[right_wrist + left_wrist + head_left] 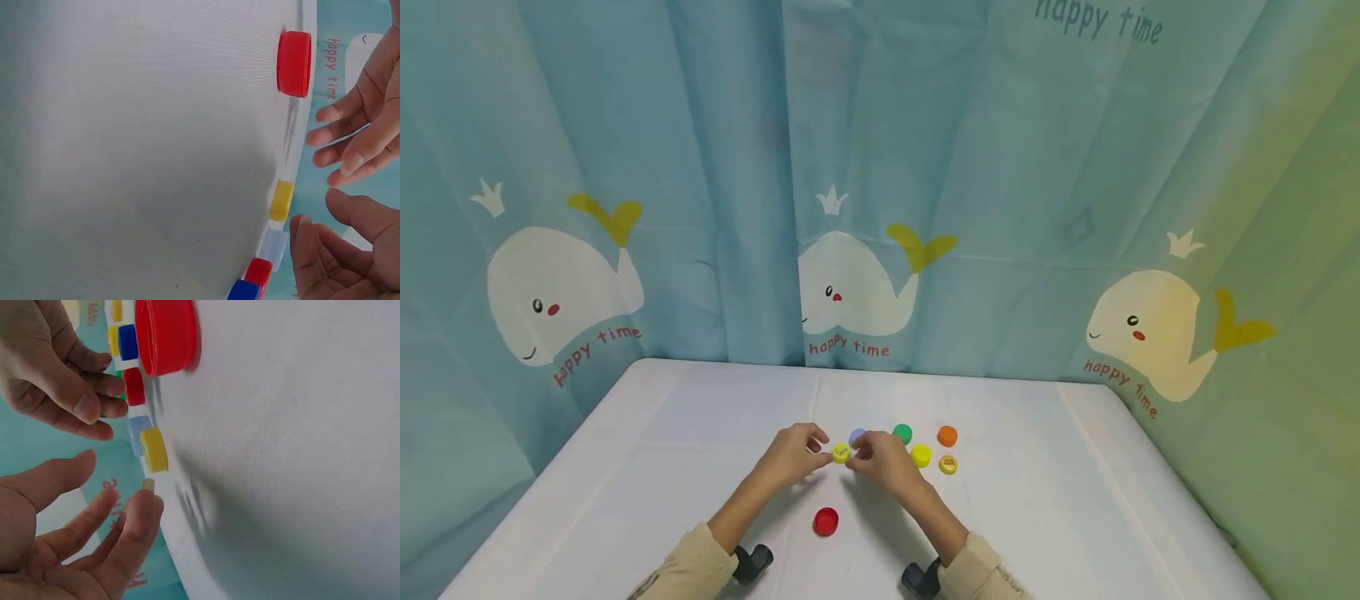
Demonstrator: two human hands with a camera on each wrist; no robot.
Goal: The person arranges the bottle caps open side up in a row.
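Observation:
A yellow bottle cap [841, 452] with print on top lies flat on the table between my two hands. My left hand [792, 457] is just left of it, thumb and fingers spread apart and loosely bent. On the other side my right hand [887, 462] hovers, its fingers relaxed. The left wrist view shows the yellow cap [154, 450] resting by itself, with gaps between it and the fingers. Close behind sits a pale blue cap [138, 435], partly covered by the right hand in the head view. A red cap [826, 522] lies hollow side up nearer to me.
Right of my hands lie a green cap [902, 433], a yellow cap [921, 455], an orange cap [947, 436] and a printed yellow cap [948, 464]. In the left wrist view, a red cap [134, 387] and a blue cap [128, 342] also show. A curtain [1000, 317] hangs behind the white table [1060, 500].

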